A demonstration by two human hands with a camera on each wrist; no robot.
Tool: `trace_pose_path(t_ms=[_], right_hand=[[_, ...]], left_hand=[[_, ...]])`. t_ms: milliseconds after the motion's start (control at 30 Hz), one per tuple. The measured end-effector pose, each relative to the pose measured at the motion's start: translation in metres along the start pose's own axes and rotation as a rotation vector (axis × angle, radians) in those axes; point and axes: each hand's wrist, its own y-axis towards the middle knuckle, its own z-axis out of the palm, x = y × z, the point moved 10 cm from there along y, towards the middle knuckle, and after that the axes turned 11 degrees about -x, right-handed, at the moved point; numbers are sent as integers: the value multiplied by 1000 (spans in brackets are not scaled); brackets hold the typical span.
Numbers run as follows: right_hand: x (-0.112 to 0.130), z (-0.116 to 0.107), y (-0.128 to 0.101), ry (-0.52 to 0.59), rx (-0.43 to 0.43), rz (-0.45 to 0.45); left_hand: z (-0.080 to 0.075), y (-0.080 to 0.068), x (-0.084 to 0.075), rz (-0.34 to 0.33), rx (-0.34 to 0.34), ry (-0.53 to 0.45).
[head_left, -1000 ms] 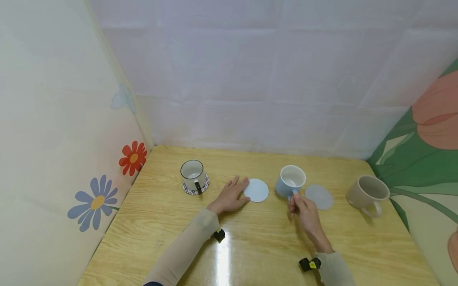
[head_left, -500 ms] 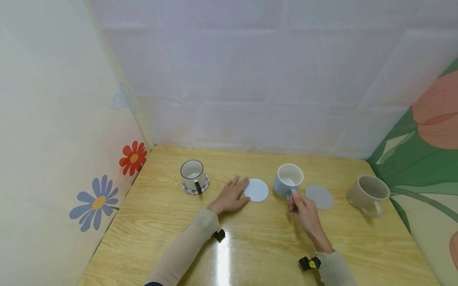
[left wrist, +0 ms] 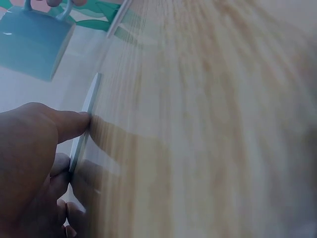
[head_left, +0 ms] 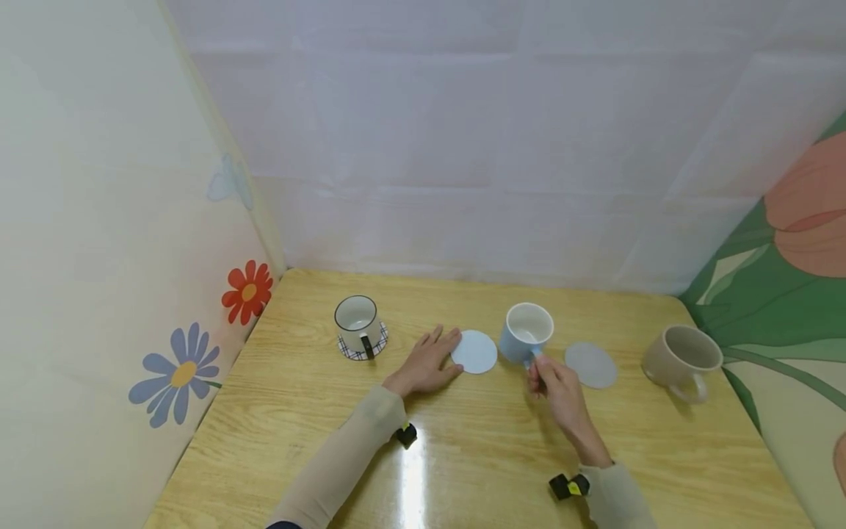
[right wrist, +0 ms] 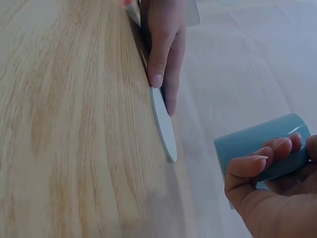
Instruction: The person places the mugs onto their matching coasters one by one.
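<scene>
– Fingers (right wrist: pixel 247 166) of R hand (head_left: pixel 562 393) pinch blue mug (head_left: pixel 522 343) by its handle (head_left: pixel 534 354), mug off bench (head_left: pixel 463 455); L hand (head_left: pixel 426 366), fingers straight, touches pale-blue coaster (head_left: pixel 477 353) at mug's 8–9 o'clock.
– Risk?
– Handle-only hold: mug prob. could tip, or clip coaster/L hand if brought in low.
– Surface, room?
– Shiny wood-grain bench; pale cloth (head_left: pixel 423 147) at 12, floral panels (head_left: pixel 747 316) approx. 9 & 3.

Pale beige sleeves (head_left: pixel 342 459), black wrist cameras (head_left: pixel 559 486) with yellow marks (head_left: pixel 574 488).
</scene>
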Motion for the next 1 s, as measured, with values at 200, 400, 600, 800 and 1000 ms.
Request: trace_pose_path(t_ms=[200,400,600,800,1000], right_hand=[[-2,2,0,-2,13,0],[-5,4,2,-4,44,-10],[-3,7,2,-3,59,-15],[1,9,1,26,73,-26],[3,12,0,49,81,-36]], left_hand=[[1,-1,0,-16,20,-7],[1,-1,1,-36,38,-3],[2,-1,2,-33,35,2],[0,-1,0,-24,28,-26],[2,0,1,-12,19,-21]])
